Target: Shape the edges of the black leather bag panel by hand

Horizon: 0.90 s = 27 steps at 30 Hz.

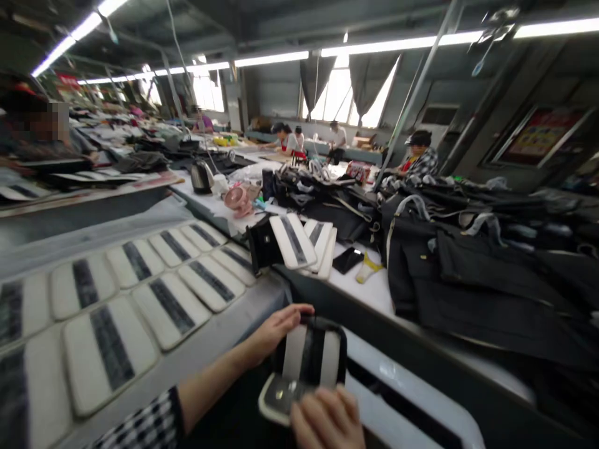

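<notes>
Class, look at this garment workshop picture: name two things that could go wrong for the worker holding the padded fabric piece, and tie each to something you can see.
1. The left hand and right hand hold the padded piece at the edge of the grey table; it might slip into the gap below.
2. The laid-out rows of pads lie close beside the left forearm; a careless sweep could knock them out of line.

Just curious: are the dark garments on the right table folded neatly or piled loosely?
Piled loosely: the dark garments overlap in rumpled heaps across the white table.
</notes>
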Each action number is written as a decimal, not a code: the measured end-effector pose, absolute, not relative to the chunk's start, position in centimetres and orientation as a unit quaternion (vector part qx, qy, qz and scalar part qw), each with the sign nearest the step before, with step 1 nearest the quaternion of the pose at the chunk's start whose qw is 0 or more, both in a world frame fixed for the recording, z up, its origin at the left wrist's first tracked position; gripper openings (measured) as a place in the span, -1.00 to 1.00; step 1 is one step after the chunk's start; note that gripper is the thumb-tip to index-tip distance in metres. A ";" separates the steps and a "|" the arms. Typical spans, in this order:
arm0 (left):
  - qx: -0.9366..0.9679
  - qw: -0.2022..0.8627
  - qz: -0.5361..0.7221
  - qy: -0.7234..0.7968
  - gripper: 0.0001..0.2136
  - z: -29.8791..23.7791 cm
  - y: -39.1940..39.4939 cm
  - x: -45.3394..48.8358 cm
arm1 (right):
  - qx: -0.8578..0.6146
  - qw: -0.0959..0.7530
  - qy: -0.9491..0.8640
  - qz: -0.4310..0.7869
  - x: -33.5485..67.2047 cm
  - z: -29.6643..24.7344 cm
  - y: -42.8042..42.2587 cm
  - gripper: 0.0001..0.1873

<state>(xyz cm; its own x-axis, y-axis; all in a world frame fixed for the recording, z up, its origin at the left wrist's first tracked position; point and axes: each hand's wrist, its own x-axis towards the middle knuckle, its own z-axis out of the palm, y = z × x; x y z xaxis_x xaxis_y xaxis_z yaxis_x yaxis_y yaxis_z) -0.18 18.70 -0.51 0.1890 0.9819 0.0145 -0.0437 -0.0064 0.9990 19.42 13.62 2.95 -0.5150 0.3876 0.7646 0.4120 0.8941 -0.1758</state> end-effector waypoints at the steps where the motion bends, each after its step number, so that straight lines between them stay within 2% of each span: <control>1: 0.493 0.562 0.512 0.422 -0.50 -1.1 18.5 0.1 | -0.244 0.425 -0.871 0.018 19.7 2.7 13.4 -0.71; 5: 0.359 0.643 0.569 0.366 -0.37 -2.6 17.9 0.9 | -0.293 0.381 -0.868 0.123 19.6 2.0 15.5 -0.80; 11: 0.353 0.660 0.563 0.350 -0.28 -2.7 17.7 0.6 | -0.346 0.419 -0.817 0.190 17.8 0.7 19.0 -0.88; 21: 0.402 0.609 0.586 0.354 -0.36 -2.3 17.8 1.0 | -0.420 0.430 -0.774 0.199 16.4 -0.2 19.7 -0.89; 25: 0.480 0.543 0.564 0.395 -0.57 -1.9 17.6 0.8 | -0.436 0.422 -0.775 0.179 16.4 -0.7 20.0 -0.90; 27: 0.510 0.516 0.551 0.412 -0.58 -1.9 17.4 1.0 | -0.441 0.418 -0.775 0.172 16.4 -0.9 20.2 -0.90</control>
